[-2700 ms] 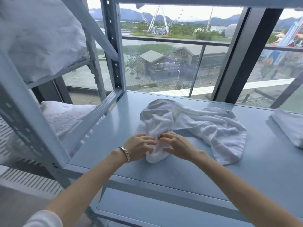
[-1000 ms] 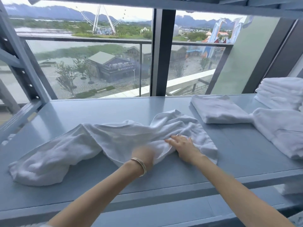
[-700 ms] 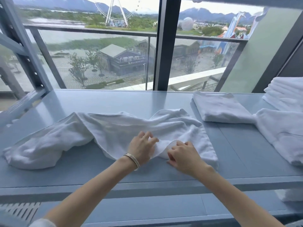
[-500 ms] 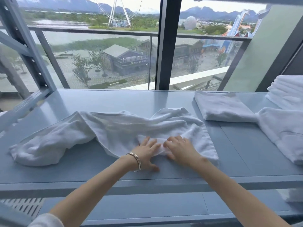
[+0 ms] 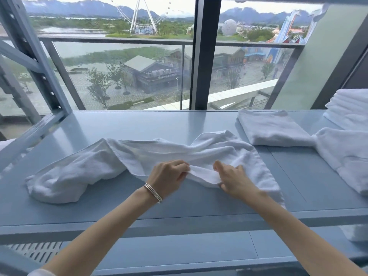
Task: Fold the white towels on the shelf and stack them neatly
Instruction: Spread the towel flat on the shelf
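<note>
- Fingers (image 5: 180,169) of the left hand (image 5: 167,176) curl round a near edge of the crumpled towel (image 5: 139,156); the right hand (image 5: 231,179) pinches the same edge just beside it, a short taut strip between them.
- Outward to the left of the fingers, the towel trails in an unfolded, bunched heap on the shelf (image 5: 139,124); this one looks barely begun.
- Beyond the right hand, a folded towel (image 5: 272,128) lies flat, apparently done.
- Farther right, another loose towel (image 5: 344,154) waits, touching it.
- Past that, a neat stack (image 5: 352,108) stands; by my judgement, the work is partway through.
</note>
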Motion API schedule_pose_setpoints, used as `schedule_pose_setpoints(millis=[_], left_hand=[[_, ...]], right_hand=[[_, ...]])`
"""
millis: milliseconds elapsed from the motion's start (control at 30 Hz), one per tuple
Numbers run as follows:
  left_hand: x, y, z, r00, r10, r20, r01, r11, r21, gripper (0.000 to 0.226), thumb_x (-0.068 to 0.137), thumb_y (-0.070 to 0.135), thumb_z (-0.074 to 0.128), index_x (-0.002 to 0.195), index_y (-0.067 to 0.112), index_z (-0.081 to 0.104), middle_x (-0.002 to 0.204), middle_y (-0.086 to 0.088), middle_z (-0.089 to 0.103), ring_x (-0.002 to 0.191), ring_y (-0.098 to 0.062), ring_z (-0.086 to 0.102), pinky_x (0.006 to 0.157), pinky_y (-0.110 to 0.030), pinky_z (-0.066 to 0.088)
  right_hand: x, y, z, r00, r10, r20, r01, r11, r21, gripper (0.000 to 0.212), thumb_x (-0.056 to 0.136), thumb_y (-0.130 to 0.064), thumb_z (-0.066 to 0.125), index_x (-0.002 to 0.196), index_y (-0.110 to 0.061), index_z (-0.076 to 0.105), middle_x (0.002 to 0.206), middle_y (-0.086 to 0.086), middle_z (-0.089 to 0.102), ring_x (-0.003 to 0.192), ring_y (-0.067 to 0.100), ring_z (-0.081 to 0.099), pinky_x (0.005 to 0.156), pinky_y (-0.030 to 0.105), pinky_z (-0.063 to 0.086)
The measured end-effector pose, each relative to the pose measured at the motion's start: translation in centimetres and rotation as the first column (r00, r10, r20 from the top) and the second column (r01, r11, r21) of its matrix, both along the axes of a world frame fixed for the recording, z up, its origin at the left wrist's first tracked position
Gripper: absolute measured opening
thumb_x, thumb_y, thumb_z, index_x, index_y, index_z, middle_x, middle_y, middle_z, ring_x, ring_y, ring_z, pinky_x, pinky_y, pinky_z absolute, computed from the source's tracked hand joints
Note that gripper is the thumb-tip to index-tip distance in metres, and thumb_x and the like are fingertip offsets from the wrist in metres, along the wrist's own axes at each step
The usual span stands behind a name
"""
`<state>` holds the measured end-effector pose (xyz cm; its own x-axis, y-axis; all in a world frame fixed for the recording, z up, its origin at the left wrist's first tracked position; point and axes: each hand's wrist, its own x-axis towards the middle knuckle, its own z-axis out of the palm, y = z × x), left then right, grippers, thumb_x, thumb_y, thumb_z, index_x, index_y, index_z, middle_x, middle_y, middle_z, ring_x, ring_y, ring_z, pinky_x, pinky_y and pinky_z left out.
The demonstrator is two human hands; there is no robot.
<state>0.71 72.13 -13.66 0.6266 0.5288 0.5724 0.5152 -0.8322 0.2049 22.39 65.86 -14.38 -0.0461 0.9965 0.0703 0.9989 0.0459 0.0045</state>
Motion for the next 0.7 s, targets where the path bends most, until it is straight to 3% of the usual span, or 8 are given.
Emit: schedule_pose_setpoints(millis=[100, 167, 233, 333, 433, 533, 600, 700], left_hand=[[-0.5, -1.0, 1.4, 0.979, -0.122, -0.164, 0.106, 0.989, -0.099, 0.021, 0.075, 0.026, 0.041, 0.073, 0.019, 0.061, 0.093, 0.008, 0.07, 0.077, -0.018, 0.067, 0.054, -0.025, 0.05], [-1.0, -1.9, 1.7, 0.891, -0.178, -0.418, 0.091, 0.971, -0.22, 0.019, 0.078, 0.023, 0.044, 0.08, 0.021, 0.063, 0.097, 0.007, 0.067, 0.086, -0.021, 0.063, 0.062, -0.024, 0.043], [-1.1, -3.0, 1.5, 0.805, -0.204, -0.558, 0.015, 0.946, -0.324, 0.017, 0.078, 0.026, 0.05, 0.086, 0.022, 0.064, 0.1, 0.007, 0.066, 0.09, -0.021, 0.06, 0.064, -0.023, 0.038], [-0.5, -4.5, 0.7, 0.841, -0.111, -0.529, -0.064, 0.952, -0.3, 0.023, 0.083, 0.028, 0.047, 0.099, 0.024, 0.063, 0.109, 0.009, 0.063, 0.099, -0.02, 0.058, 0.066, -0.023, 0.037], [0.5, -4.4, -1.0, 0.85, -0.047, -0.525, -0.123, 0.951, -0.283, 0.038, 0.093, 0.024, 0.046, 0.13, 0.026, 0.048, 0.138, 0.007, 0.043, 0.124, -0.021, 0.042, 0.085, -0.032, 0.045], [0.9, -3.8, -2.5, 0.682, -0.12, -0.721, -0.257, 0.884, -0.39, 0.061, 0.093, 0.045, 0.045, 0.146, 0.04, 0.015, 0.156, 0.013, 0.006, 0.141, -0.03, 0.012, 0.106, -0.054, 0.028], [1.3, -2.5, -3.0, 0.668, -0.141, -0.731, -0.301, 0.847, -0.439, 0.067, 0.091, 0.055, 0.043, 0.145, 0.048, 0.005, 0.155, 0.022, -0.007, 0.143, -0.035, -0.006, 0.104, -0.069, 0.016], [2.1, -0.2, -2.7, 0.684, -0.128, -0.718, -0.36, 0.797, -0.485, 0.068, 0.087, 0.065, 0.04, 0.142, 0.054, 0.002, 0.152, 0.028, -0.013, 0.142, -0.037, -0.017, 0.094, -0.08, 0.006]], right_hand=[[0.1, -1.2, 0.2, 0.989, 0.136, 0.052, -0.144, 0.972, 0.187, 0.04, 0.068, -0.013, 0.066, 0.106, -0.019, 0.052, 0.088, -0.001, 0.062, 0.083, 0.025, 0.061, 0.069, 0.033, 0.028], [-0.2, -3.2, 0.2, 0.961, 0.257, 0.106, -0.274, 0.939, 0.208, 0.04, 0.052, -0.021, 0.074, 0.087, -0.024, 0.056, 0.071, -0.008, 0.058, 0.064, 0.018, 0.06, 0.059, 0.027, 0.032], [-0.6, -5.2, -0.1, 0.928, 0.365, 0.071, -0.372, 0.914, 0.161, 0.037, 0.049, -0.031, 0.077, 0.08, -0.029, 0.057, 0.066, -0.013, 0.056, 0.061, 0.012, 0.057, 0.055, 0.024, 0.038], [-1.5, -7.4, 0.5, 0.938, 0.322, -0.128, -0.332, 0.941, -0.062, 0.034, 0.074, -0.058, 0.063, 0.094, -0.03, 0.061, 0.082, -0.014, 0.06, 0.085, 0.01, 0.055, 0.073, 0.029, 0.046], [-1.9, -7.6, 0.1, 0.901, -0.036, -0.432, -0.071, 0.971, -0.228, 0.08, 0.072, -0.084, 0.021, 0.115, -0.028, 0.058, 0.098, -0.009, 0.052, 0.103, 0.015, 0.05, 0.087, 0.029, 0.041], [-2.3, -6.3, -1.2, 0.944, -0.238, -0.229, 0.15, 0.926, -0.348, 0.055, 0.092, -0.063, 0.02, 0.137, -0.036, 0.038, 0.132, 0.004, 0.036, 0.127, 0.027, 0.029, 0.102, 0.044, 0.033], [-2.4, -5.1, -2.0, 0.95, -0.279, -0.138, 0.205, 0.894, -0.398, 0.049, 0.096, -0.055, 0.022, 0.143, -0.043, 0.019, 0.147, 0.005, 0.017, 0.136, 0.03, 0.012, 0.103, 0.061, 0.024], [-2.4, -2.7, -1.9, 0.947, -0.302, -0.112, 0.232, 0.881, -0.412, 0.055, 0.097, -0.055, 0.025, 0.146, -0.046, 0.001, 0.157, 0.005, -0.006, 0.142, 0.032, -0.008, 0.103, 0.071, 0.007]])
